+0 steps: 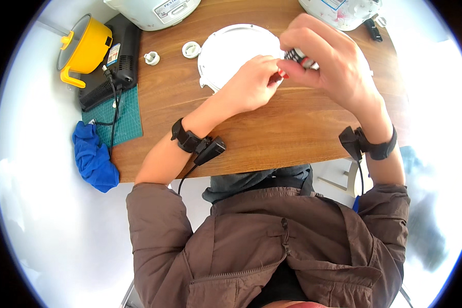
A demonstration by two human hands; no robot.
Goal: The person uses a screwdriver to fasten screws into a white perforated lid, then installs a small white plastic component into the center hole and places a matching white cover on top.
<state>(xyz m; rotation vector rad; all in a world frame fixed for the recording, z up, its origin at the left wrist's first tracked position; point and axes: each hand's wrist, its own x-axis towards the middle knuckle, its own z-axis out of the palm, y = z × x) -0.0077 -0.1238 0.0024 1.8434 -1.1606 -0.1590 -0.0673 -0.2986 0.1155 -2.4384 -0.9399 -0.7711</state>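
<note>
Above the wooden table, my right hand [328,64] is closed around a small bottle [307,61] with a black, white and red pattern, held tilted. A red tip [283,73] shows at the lower left end of the bottle. My left hand [254,82] meets it there, its fingers pinched together right beside the red tip; what lies between them is hidden. Under and behind both hands lies a round white plastic lid [231,49] with small tabs along its rim, partly covered by the hands.
Left of the lid lie a round white cap [191,50] and a small white fitting [151,58]. A yellow pot [90,46] stands on a black appliance [123,66] over a green mat [131,118]. A blue cloth [93,159] hangs at the left edge. White appliances [161,10] stand behind.
</note>
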